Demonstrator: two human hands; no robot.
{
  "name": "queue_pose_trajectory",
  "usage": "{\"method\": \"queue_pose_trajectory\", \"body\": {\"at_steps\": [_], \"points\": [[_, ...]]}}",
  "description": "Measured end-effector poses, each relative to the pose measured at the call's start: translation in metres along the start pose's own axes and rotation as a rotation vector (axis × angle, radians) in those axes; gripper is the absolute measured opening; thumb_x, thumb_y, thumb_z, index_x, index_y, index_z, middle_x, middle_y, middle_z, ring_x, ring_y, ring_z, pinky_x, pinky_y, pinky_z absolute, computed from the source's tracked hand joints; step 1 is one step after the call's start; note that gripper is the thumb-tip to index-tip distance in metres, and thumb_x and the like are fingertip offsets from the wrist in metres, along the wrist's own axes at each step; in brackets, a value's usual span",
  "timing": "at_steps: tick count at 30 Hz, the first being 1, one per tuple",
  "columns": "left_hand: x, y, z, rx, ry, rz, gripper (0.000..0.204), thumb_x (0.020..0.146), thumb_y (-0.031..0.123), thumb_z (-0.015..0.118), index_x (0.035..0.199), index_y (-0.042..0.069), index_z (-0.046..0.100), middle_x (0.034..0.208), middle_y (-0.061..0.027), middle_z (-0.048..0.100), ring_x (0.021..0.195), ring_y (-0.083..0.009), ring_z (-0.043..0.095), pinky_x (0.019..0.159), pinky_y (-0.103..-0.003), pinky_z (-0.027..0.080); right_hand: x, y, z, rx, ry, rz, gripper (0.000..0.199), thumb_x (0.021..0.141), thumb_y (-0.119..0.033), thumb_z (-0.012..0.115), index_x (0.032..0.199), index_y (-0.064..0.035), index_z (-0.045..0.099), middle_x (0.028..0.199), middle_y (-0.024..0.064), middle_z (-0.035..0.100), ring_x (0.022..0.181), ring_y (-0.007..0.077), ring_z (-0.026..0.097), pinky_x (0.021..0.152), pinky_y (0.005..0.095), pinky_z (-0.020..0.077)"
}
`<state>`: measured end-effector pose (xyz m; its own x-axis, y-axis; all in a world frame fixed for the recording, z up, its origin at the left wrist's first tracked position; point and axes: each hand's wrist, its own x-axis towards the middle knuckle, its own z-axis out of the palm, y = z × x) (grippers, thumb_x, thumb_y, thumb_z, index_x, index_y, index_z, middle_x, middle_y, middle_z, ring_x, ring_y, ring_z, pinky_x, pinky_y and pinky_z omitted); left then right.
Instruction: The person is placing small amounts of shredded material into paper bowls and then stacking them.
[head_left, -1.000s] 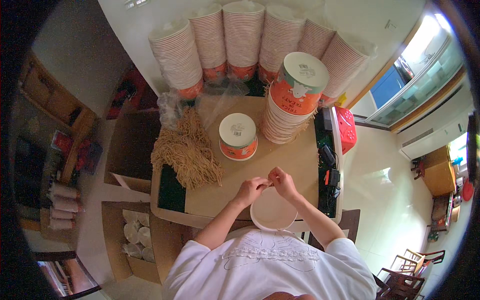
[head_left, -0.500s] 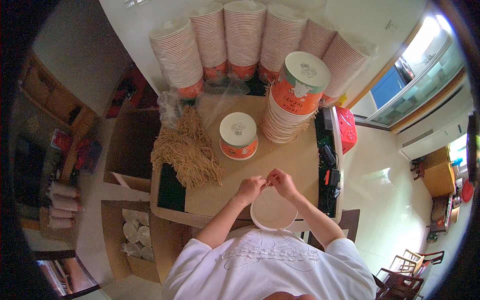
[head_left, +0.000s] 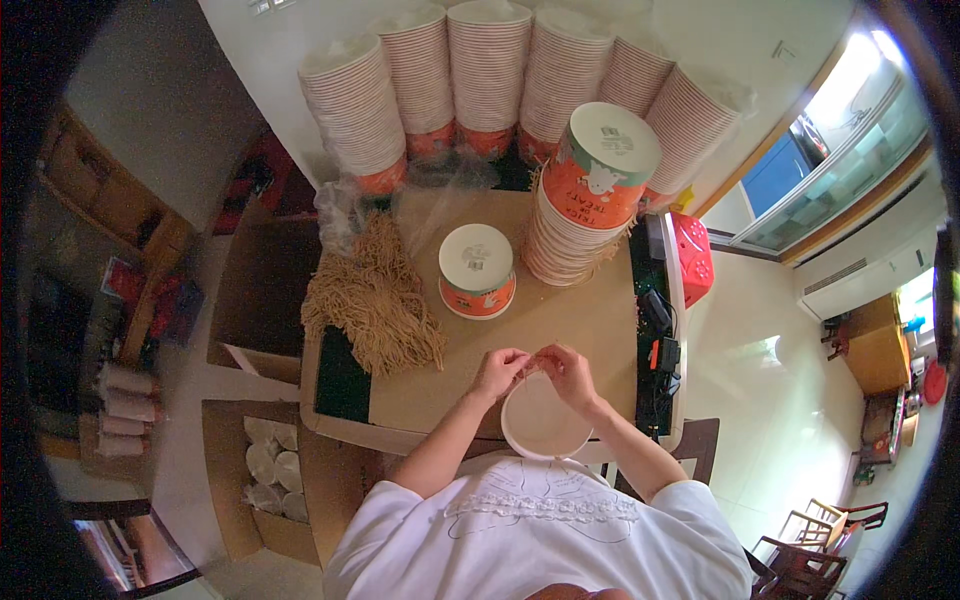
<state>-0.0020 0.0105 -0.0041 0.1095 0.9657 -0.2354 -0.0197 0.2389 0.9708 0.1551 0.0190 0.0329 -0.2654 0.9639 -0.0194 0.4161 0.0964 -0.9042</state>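
A white paper bucket [head_left: 546,420], its open mouth facing up, is held close against my shirt at the table's near edge. Over its far rim, my left hand [head_left: 499,374] and my right hand [head_left: 563,373] meet with fingertips pinched together. A thin cord runs between the fingertips at the rim, mostly covered by the fingers. Beyond my hands stands an upside-down orange paper bucket [head_left: 477,260] with a white base. To its left lies a loose heap of tan twine cords [head_left: 375,305].
At the right stands a stack of orange buckets [head_left: 600,185] with tan cord handles. Several plastic-wrapped bucket stacks [head_left: 490,75] line the wall. Cardboard [head_left: 420,400] covers the table. Black devices with cables [head_left: 660,350] lie at the right edge. An open carton [head_left: 250,480] sits at lower left.
My hands stay at the bucket's far rim. The right hand has turned a little and its fingertips have shifted slightly lower and nearer. The bucket is almost unmoved.
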Motion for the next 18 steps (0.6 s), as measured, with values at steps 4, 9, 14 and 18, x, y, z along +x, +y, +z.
{"method": "queue_pose_trajectory", "body": {"at_steps": [4, 9, 14, 18], "points": [[0.000, 0.010, -0.004, -0.268, -0.085, -0.284, 0.013, 0.084, 0.017, 0.055, 0.080, 0.007, 0.063, 0.066, 0.0038, 0.057, 0.056, -0.0047, 0.050, 0.050, -0.019, 0.037, -0.007, 0.000, 0.004, -0.037, 0.061, -0.069, 0.010, 0.079, -0.003, 0.057, 0.087, -0.0006, 0.061, 0.081, 0.0101, 0.061, 0.076, 0.0188, 0.061, 0.064, 0.0292, 0.0486], [0.002, 0.001, -0.007, -0.297, -0.112, -0.317, 0.013, 0.084, 0.017, 0.055, 0.081, 0.008, 0.064, 0.068, 0.0035, 0.059, 0.057, -0.0046, 0.051, 0.050, -0.018, 0.038, -0.011, -0.008, 0.004, -0.135, 0.094, -0.131, 0.011, 0.079, -0.004, 0.057, 0.088, -0.0021, 0.063, 0.083, 0.0121, 0.061, 0.077, 0.0246, 0.060, 0.066, 0.0321, 0.0480], [0.005, -0.015, -0.007, -0.372, -0.110, -0.338, 0.012, 0.083, 0.016, 0.057, 0.086, 0.007, 0.064, 0.076, 0.0009, 0.063, 0.062, -0.0062, 0.055, 0.053, -0.018, 0.041, -0.013, -0.005, 0.005, -0.203, 0.125, -0.168, 0.013, 0.077, -0.004, 0.057, 0.089, -0.0024, 0.064, 0.084, 0.0131, 0.061, 0.076, 0.0287, 0.059, 0.067, 0.0336, 0.0471], [0.005, -0.010, -0.005, -0.366, -0.105, -0.342, 0.011, 0.083, 0.013, 0.056, 0.087, 0.006, 0.064, 0.076, 0.0006, 0.062, 0.062, -0.0063, 0.054, 0.054, -0.019, 0.041, -0.012, -0.008, 0.003, -0.237, 0.124, -0.164, 0.013, 0.077, -0.003, 0.057, 0.088, -0.0020, 0.064, 0.084, 0.0131, 0.061, 0.076, 0.0289, 0.059, 0.068, 0.0335, 0.0468]]}}
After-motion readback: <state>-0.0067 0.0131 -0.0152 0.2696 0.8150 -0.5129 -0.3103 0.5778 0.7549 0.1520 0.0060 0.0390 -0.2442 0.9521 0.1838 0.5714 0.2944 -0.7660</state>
